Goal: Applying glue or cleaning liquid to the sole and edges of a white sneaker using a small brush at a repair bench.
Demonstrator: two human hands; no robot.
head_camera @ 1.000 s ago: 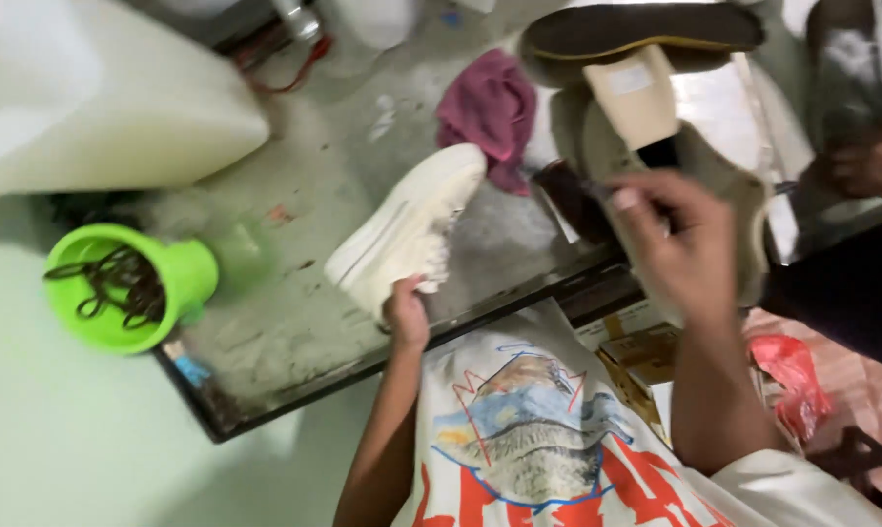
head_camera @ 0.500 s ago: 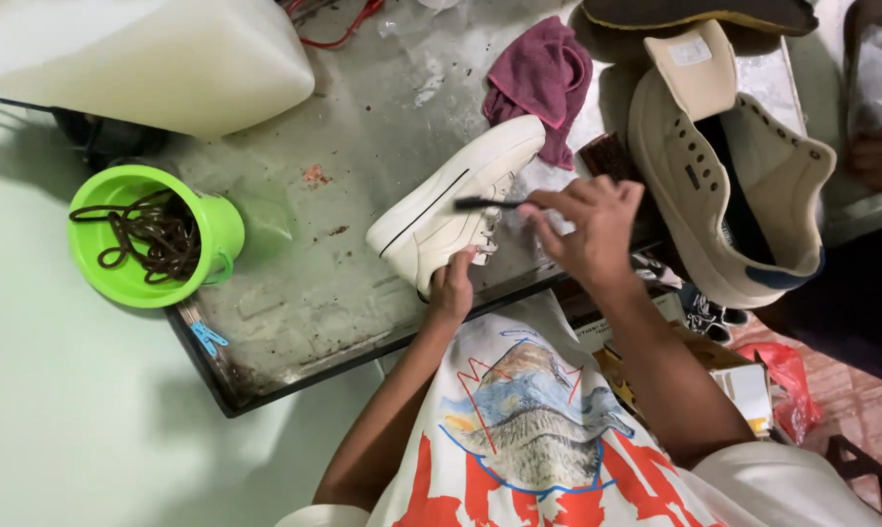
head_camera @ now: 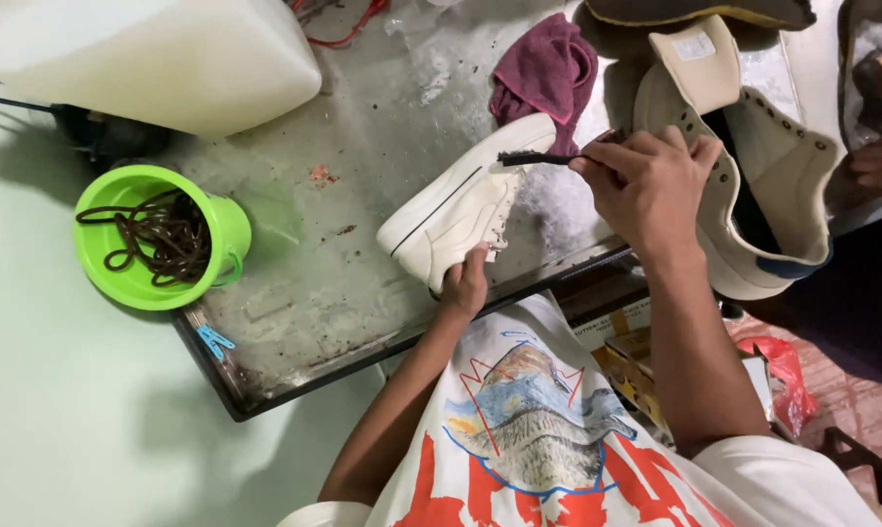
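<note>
One metal tray (head_camera: 294,283) fills the middle of the view, stained and scuffed. At its 11 o'clock lies a big white jug (head_camera: 148,54) on its side. At 3 o'clock, off the tray's edge, sits a cream high-top (head_camera: 753,185), tongue up, beside the right hand. A green cup (head_camera: 158,239) stands at 9 o'clock on the tray, holding a tangle of brown laces (head_camera: 163,234). A maroon rag (head_camera: 548,68) lies crumpled at 1 o'clock.

The white shoe (head_camera: 460,200) lies on the tray just right of centre, toe toward 8 o'clock, heel end toward 1 o'clock. The left hand (head_camera: 463,285) presses on it from 6 o'clock, fingers curled against its laced side at the tray's near edge. The right hand (head_camera: 651,185) is closed around a small dark brush (head_camera: 533,158); the brush sticks out toward 9 o'clock, its bristles touching the shoe's heel end. A blue clip (head_camera: 214,341) lies at the tray's 7 o'clock corner.
</note>
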